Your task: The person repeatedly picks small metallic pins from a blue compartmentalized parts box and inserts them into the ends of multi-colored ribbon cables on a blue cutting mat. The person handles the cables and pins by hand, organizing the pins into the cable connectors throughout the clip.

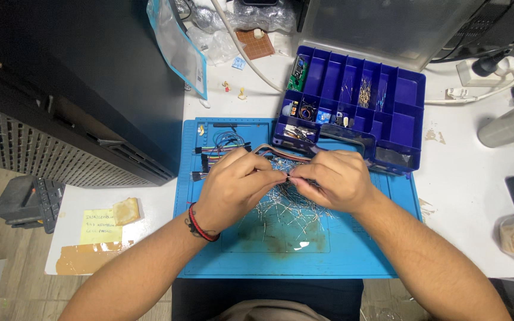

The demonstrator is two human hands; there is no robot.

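Both my hands meet over a blue work mat (358,255). My left hand (233,184) and my right hand (334,181) pinch a small dark component (292,178) between their fingertips. Beneath them lies a heap of loose thin metal wire leads (287,211). A ribbon of coloured jumper wires (281,153) runs just behind my fingers. A red and black band circles my left wrist.
A dark blue compartment box (408,92) with small electronic parts stands behind the mat at the right. More jumper wires (221,145) lie on the mat's far left corner. A grey cylinder (510,128), a power strip (495,71), a yellow note (99,226), plastic bags (179,44).
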